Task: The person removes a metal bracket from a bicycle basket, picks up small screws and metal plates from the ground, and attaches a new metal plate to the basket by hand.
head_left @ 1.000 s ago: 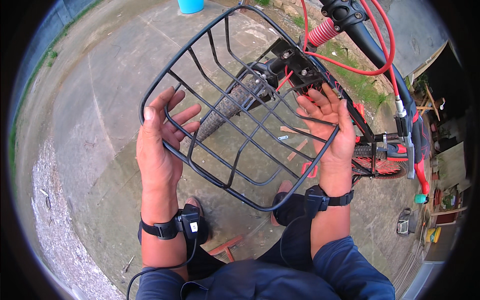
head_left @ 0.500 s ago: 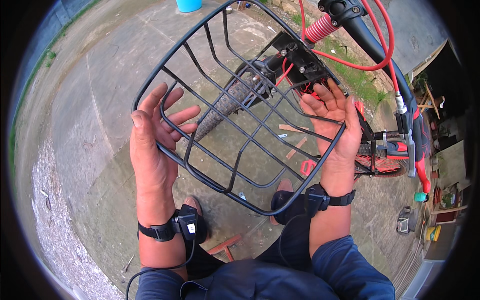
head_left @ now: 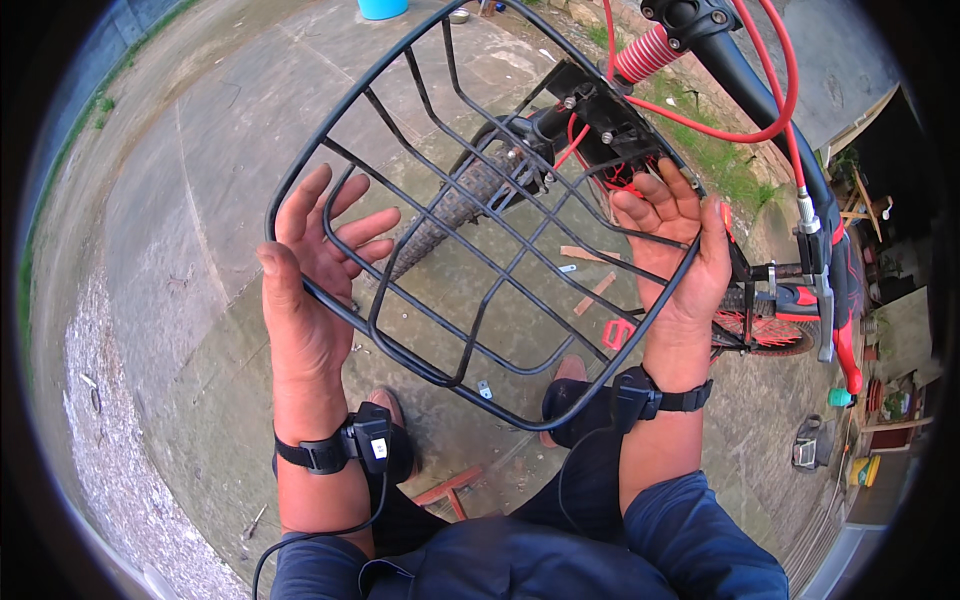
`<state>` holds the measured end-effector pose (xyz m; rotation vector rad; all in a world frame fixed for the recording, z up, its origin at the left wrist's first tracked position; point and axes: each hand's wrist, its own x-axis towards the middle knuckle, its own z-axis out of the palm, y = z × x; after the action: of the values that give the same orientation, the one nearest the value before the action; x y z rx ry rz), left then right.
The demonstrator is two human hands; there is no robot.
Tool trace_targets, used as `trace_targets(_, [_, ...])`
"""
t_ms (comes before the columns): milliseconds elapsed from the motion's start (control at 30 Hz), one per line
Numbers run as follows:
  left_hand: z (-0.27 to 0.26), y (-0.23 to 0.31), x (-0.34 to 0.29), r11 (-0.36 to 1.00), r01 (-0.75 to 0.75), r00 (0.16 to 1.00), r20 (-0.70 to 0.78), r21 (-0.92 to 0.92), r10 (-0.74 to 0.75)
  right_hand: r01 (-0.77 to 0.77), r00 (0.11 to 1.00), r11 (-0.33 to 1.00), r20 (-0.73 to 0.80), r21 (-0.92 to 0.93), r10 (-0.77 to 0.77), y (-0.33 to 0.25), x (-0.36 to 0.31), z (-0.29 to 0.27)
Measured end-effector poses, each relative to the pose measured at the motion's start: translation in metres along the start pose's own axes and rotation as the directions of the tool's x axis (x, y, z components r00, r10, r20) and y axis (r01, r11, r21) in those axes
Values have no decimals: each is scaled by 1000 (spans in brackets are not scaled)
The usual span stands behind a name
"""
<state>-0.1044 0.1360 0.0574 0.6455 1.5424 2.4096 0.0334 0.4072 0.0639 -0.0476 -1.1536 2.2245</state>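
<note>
A black wire basket (head_left: 530,429) is mounted at the front of a red and black bicycle, joined by a dark plate (head_left: 598,120) with shiny bolts. My left hand (head_left: 315,265) is at the basket's left rim, palm turned inward, fingers spread and the thumb over the rim. At the opposite side, my right hand (head_left: 703,285) is palm up with loosely curled, parted fingers, the rim crossing in front of its palm. Neither hand grips the wires. Below the basket shows the knobby front tyre (head_left: 440,220).
Red cables (head_left: 720,132) loop beside the black handlebar (head_left: 740,80) at right, above a brake lever (head_left: 825,315). Wood strips (head_left: 596,293), a red pedal-like piece (head_left: 617,334) and a small metal bracket (head_left: 485,389) lie on the concrete. A blue bucket (head_left: 383,8) stands far off.
My right hand has shifted very slightly to the right along with the bicycle in the picture. The left hand keeps its place at the basket's rim, fingers still spread.
</note>
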Motion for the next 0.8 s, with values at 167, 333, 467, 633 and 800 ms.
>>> trace_targets(167, [-2, 1, -2, 1000, 4, 1000, -20, -6, -4, -3, 1000, 1000, -7, 6, 3, -1, 0, -1])
trace_targets(333, [-15, -3, -1, 998, 16, 996, -87, -63, -21, -11, 1000, 1000, 1, 25, 11, -1, -1, -3])
trace_targets(467, [-30, 3, -1, 995, 41, 976, -208, -95, -61, -15, 999, 1000, 40, 13, 14, -1, 4, -23])
trace_targets(633, [-47, 15, -6, 994, 64, 930, -356, -92, -93, -22, 997, 999, -71, -45, 19, -2, 6, -40])
trace_targets(800, [-78, 0, -23, 978, 157, 877, -436, -141, -203, -62, 974, 994, -222, -90, 41, -4, 3, -48])
